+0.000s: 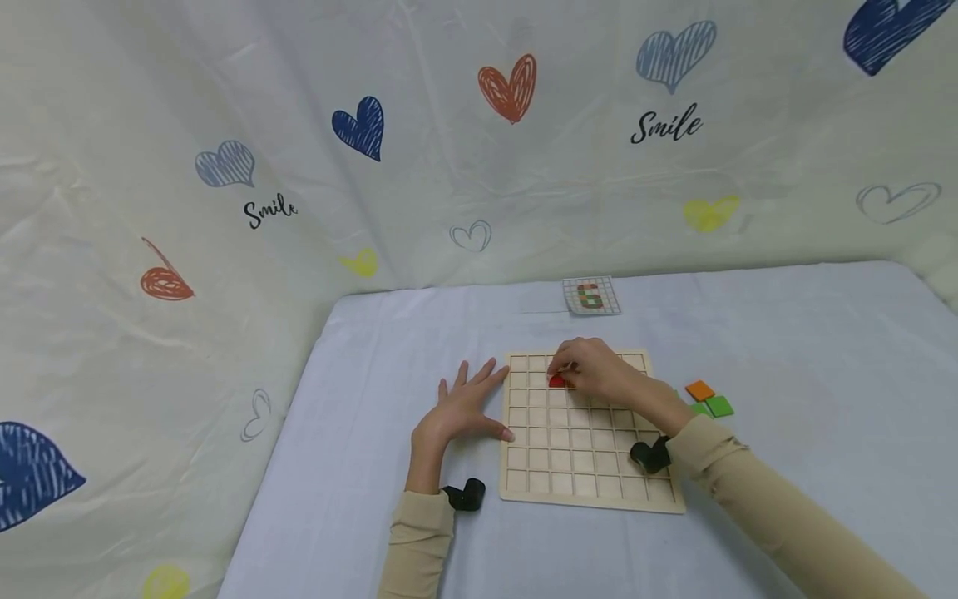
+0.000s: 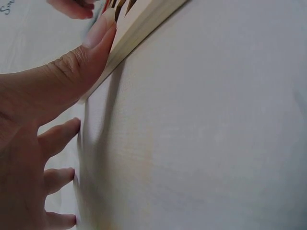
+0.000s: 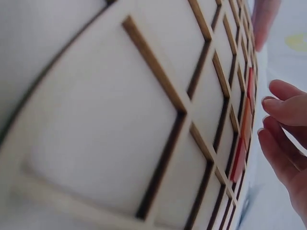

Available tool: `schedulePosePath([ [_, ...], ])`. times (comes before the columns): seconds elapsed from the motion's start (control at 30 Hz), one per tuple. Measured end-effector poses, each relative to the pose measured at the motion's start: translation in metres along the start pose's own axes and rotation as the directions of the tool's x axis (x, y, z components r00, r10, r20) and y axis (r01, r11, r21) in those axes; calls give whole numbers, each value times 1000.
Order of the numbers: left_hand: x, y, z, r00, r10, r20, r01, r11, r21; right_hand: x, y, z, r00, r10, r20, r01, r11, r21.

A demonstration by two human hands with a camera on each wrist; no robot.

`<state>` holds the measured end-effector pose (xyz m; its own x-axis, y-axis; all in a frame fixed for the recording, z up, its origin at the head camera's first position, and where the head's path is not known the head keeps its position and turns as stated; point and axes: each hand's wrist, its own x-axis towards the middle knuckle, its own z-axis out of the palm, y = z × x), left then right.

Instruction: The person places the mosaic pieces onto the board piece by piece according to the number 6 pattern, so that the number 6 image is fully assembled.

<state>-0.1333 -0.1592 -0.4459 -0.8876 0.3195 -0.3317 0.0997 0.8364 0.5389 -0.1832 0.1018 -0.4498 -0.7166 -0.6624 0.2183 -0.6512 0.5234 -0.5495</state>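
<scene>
A pale wooden grid board lies on the table. My left hand is spread beside its left edge, the thumb against the board's side and the other fingers on the cloth. Over the board's far rows is my right hand, fingers bent downward close to a red tile. In the right wrist view a red tile, an orange tile and another red piece sit in a row of cells. Its fingertips hover near them, with no tile visible between them.
Loose tiles lie right of the board: an orange one and green ones, partly behind the right forearm. A card with a coloured grid pattern lies beyond the board. A white curtain printed with hearts hangs behind the table.
</scene>
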Motion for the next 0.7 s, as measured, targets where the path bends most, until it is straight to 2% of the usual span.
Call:
schedulePosePath([
  [0.13,0,0,1,1000,0,-3,0,1000,5,-9,0,-6,998,55,-34,-54,998,27],
  [0.37,0,1,3,1000,-2,0,2,1000,6,-30,3,-18,990,135,-48,-133,990,38],
  [0.57,-1,2,2,1000,-2,-1,2,1000,21,-48,8,-28,986,151,-73,-150,988,21],
  [0.7,-1,2,2,1000,-2,-1,2,1000,24,-60,12,-35,976,203,-76,-203,979,4],
])
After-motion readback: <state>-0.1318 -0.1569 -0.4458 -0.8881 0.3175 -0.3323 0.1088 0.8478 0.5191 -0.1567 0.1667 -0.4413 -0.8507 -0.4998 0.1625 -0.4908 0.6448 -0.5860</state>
